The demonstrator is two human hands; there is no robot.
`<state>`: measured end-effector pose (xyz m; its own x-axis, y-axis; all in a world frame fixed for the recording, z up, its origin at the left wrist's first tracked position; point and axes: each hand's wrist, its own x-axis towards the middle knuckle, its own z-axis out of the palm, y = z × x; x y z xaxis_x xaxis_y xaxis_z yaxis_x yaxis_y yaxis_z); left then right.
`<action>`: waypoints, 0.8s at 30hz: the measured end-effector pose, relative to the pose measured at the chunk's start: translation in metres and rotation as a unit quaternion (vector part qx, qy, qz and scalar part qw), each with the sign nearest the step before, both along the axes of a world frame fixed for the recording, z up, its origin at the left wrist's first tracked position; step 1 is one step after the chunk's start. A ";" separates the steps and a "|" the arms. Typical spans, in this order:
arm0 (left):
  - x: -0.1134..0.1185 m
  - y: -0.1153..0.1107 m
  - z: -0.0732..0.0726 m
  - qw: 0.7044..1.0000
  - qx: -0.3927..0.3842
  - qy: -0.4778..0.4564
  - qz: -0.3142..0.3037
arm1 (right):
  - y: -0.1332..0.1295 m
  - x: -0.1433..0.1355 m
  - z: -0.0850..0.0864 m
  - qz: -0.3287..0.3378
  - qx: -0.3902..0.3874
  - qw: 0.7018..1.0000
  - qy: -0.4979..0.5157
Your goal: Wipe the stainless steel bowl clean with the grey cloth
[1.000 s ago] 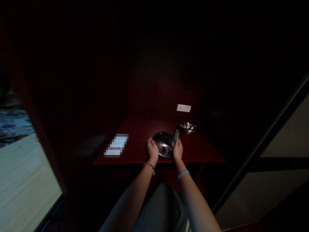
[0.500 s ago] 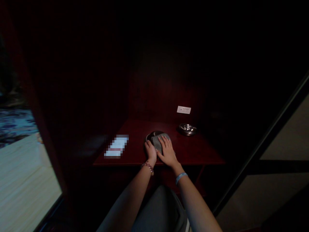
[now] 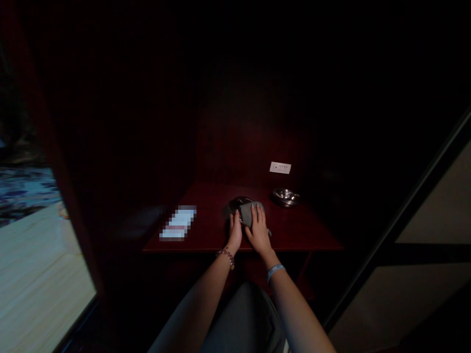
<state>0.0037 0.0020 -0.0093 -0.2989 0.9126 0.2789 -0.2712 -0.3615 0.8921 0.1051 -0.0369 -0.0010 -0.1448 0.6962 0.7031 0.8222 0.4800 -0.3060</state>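
Observation:
My left hand (image 3: 234,233) grips the near left edge of a shiny metal bowl (image 3: 239,200), which stands tilted above the dark red shelf (image 3: 213,238). My right hand (image 3: 259,232) lies over a grey cloth (image 3: 247,214) and presses it against the bowl's right side, fingers stretched forward. Cloth and fingers hide much of the bowl. Behind and to the right, another shiny metal bowl (image 3: 286,197) rests on the shelf, apart from both hands; it may be a stack.
A white socket plate (image 3: 280,167) is set in the back wall. At the shelf's left lies a pale, blurred-out flat item (image 3: 178,223). Dark side panels enclose the shelf, and a light wooden surface (image 3: 40,274) shows at far left.
The held bowl has turned and shifted slightly right. My left hand has moved a little right, while my right hand and the cloth have slid slightly right along it.

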 end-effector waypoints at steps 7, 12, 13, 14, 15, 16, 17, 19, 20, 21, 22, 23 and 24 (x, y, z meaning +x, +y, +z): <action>0.003 -0.016 0.012 0.998 0.027 0.009 -0.064 | -0.002 -0.002 -0.003 -0.020 -0.019 0.993 0.112; 0.006 -0.025 0.015 0.994 0.063 0.050 -0.074 | -0.001 0.004 -0.005 -0.018 -0.023 0.981 0.191; 0.007 -0.025 0.015 0.993 0.065 0.065 -0.073 | -0.001 0.005 -0.006 -0.019 -0.017 0.979 0.201; 0.007 -0.026 0.015 0.992 0.067 0.083 -0.072 | -0.001 0.005 -0.006 -0.022 -0.012 0.977 0.213; 0.007 -0.026 0.014 0.990 0.067 0.103 -0.072 | -0.001 0.006 -0.007 -0.027 -0.008 0.973 0.229; 0.007 -0.027 0.014 0.987 0.069 0.122 -0.073 | -0.001 0.007 -0.007 -0.035 -0.005 0.968 0.248; 0.006 -0.027 0.014 0.985 0.072 0.141 -0.075 | -0.001 0.008 -0.007 -0.047 -0.002 0.962 0.270; 0.004 -0.026 0.013 0.981 0.078 0.165 -0.066 | 0.001 0.012 -0.007 -0.081 0.003 0.944 0.320; 0.003 -0.025 0.013 0.982 0.077 0.168 -0.049 | 0.003 0.014 -0.008 -0.104 0.004 0.932 0.346; 0.002 -0.024 0.012 0.983 0.072 0.165 -0.023 | 0.005 0.018 -0.008 -0.125 0.002 0.920 0.373; 0.001 -0.022 0.012 0.986 0.063 0.156 0.011 | 0.007 0.022 -0.009 -0.141 -0.003 0.907 0.397; 0.000 -0.020 0.012 0.988 0.051 0.141 0.047 | 0.010 0.025 -0.010 -0.149 -0.008 0.896 0.419; 0.000 -0.017 0.011 0.989 0.040 0.122 0.078 | 0.013 0.029 -0.011 -0.145 -0.012 0.888 0.436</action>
<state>0.0033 -0.0153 0.0018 -0.3486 0.8330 0.4295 0.0135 -0.4538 0.8910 0.1342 -0.0238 -0.0120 0.6345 0.6324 0.4445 0.3559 0.2715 -0.8942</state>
